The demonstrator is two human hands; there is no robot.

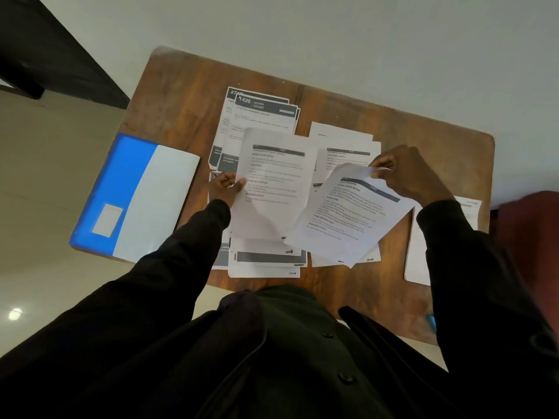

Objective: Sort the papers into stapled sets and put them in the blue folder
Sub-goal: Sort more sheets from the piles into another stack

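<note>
**Sorting in progress: one sheet in each hand, folder lying flat**

- Brown wooden table (181, 95): work surface, seen from above.
- Blue plastic folder (121, 192): flat at 9 o'clock, along the table's left edge. Left part is bright blue, right part pale and glossy. It sits just beside the paper spread.
- Printed white papers (260, 116): loose overlapping piles from centre to 12 o'clock, several with dark header bars. Cannot tell whether any are stapled.
- Plain white sheets (417, 252): apart, at 4 o'clock.
- Upright printed sheet (272, 189): lifted over the centre pile.
- Tilted printed sheet (348, 213): overlaps the upright one at 3 o'clock.
- Right hand (405, 173): pinches the tilted sheet's top corner.
- Left hand (225, 189): thumb clamps the upright sheet's left edge.
- White rectangular label (107, 220): on the folder's blue part.
</note>
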